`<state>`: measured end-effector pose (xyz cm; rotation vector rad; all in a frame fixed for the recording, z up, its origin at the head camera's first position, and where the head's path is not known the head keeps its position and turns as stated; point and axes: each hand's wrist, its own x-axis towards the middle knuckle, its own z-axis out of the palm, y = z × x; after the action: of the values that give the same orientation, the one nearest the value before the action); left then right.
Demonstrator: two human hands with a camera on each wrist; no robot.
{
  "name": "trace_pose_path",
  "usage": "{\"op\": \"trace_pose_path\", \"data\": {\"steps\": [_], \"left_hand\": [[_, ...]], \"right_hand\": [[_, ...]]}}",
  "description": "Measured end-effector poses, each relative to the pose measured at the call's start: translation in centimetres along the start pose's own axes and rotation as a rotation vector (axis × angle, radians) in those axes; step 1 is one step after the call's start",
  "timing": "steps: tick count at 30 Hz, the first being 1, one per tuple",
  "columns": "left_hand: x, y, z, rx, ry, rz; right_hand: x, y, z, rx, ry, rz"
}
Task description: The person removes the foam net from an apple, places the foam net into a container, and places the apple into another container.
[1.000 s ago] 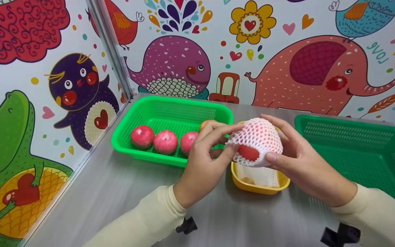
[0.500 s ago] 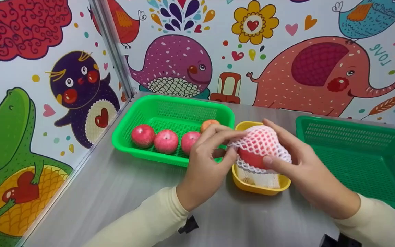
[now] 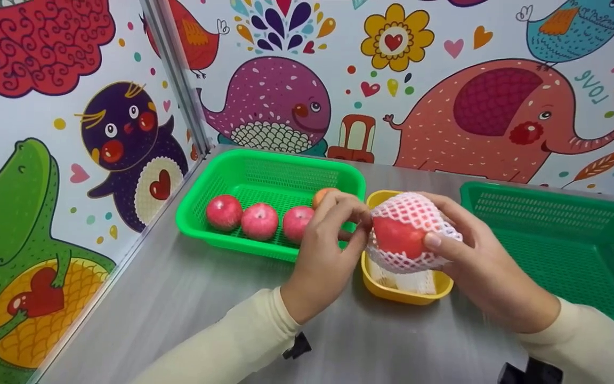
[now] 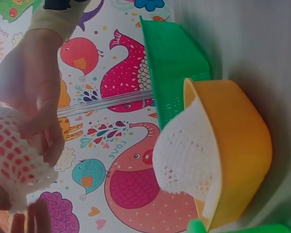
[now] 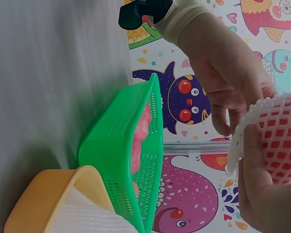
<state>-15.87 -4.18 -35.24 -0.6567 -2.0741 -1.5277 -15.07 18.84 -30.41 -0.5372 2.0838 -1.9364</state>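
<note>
A red apple (image 3: 400, 238) sits partly inside a white foam net (image 3: 411, 205), its red skin bare at the front in the head view. My right hand (image 3: 491, 272) grips the apple through the net, thumb across the front. With thumb and fingertips, my left hand (image 3: 328, 250) pinches the net's edge on the apple's left side. The right wrist view shows the netted apple (image 5: 281, 138) from the other side, mostly covered. Below the hands stands a yellow basket (image 3: 405, 296) with more white foam nets (image 4: 186, 150) inside.
At the left, a bright green basket (image 3: 192, 226) holds several pink-red apples (image 3: 260, 221) and an orange fruit (image 3: 324, 196). A dark green basket (image 3: 541, 213) stands at the right. Patterned walls (image 3: 285, 101) close off the grey table (image 3: 179, 298) at the back and left.
The net has shifted on the apple, so more red skin shows at the front. Both hands and the apple have moved slightly right and down; the hands keep their hold.
</note>
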Motion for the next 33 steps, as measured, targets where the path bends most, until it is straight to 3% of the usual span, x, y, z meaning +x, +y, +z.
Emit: {"op": "trace_pose_path", "data": {"steps": [5,8,12,16,22,25,33], "left_hand": [[0.1,0.0,-0.1,0.225,-0.072,0.007],[0.2,0.2,-0.3,0.280,-0.151,-0.004],[0.3,0.5,-0.9,0.199,-0.269,-0.124],[0.7,0.8,-1.6,0.107,-0.365,-0.243],[1.2,0.8,-1.8,0.045,-0.438,-0.353],[1.5,0.4,-1.9,-0.033,-0.420,-0.372],[2.0,-0.8,-2.2,-0.251,-0.408,-0.315]], "right_hand": [[0.3,0.1,-0.9,-0.051,-0.057,0.009],[0.4,0.3,-1.4,-0.045,-0.088,-0.004],[0.4,0.5,-1.6,0.001,-0.102,-0.023],[0.2,0.7,-1.5,0.035,-0.065,-0.036],[0.0,0.8,-0.9,-0.116,0.005,-0.082],[0.1,0.9,-0.7,-0.185,0.046,-0.093],[0.3,0.5,-0.8,-0.228,0.184,-0.091]]}}
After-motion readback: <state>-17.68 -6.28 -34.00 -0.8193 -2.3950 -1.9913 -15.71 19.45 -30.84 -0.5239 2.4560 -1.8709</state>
